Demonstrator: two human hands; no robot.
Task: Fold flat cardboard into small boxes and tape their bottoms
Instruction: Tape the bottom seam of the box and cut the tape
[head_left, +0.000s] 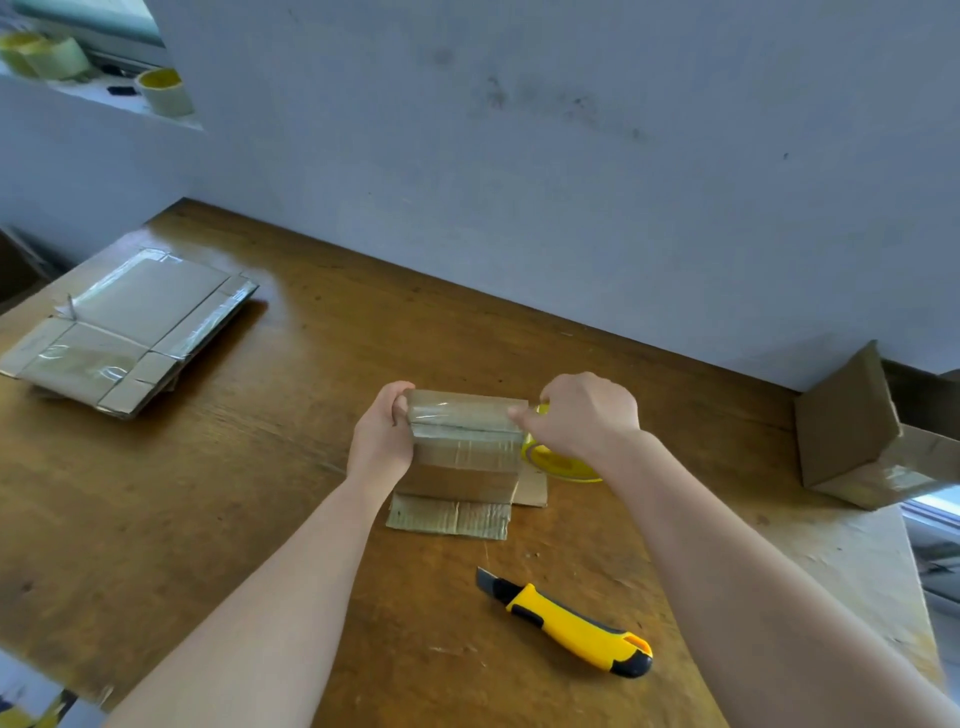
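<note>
Your left hand (382, 441) and right hand (587, 415) work on one small box (462, 457) of brown corrugated cardboard. It stands near the middle of the wooden table (260, 493), its flaps splayed flat on the board below it. The box is rectangular; its upper face carries glossy, wrinkled clear tape. A fresh tape strip (465, 408), shiny and translucent, spans that face from hand to hand.

Your left fingers are curled over the box's left end, with the thumb pressing the strip's end down. Your right fingers are clamped round one tape roll (553, 462), which has a yellow core and sits just beside the box's right end.

One utility knife (571, 626), with a yellow and black plastic body and its blade tip exposed, lies nearer you, apart from the box. One stack of flat cardboard (130, 332), streaked with tape, lies far left; its sheet count cannot be told. One folded box (857, 431) leans at the table's right edge. On the ledge (104, 101) at upper left, three blurred pale rolls (166, 93) stand.
</note>
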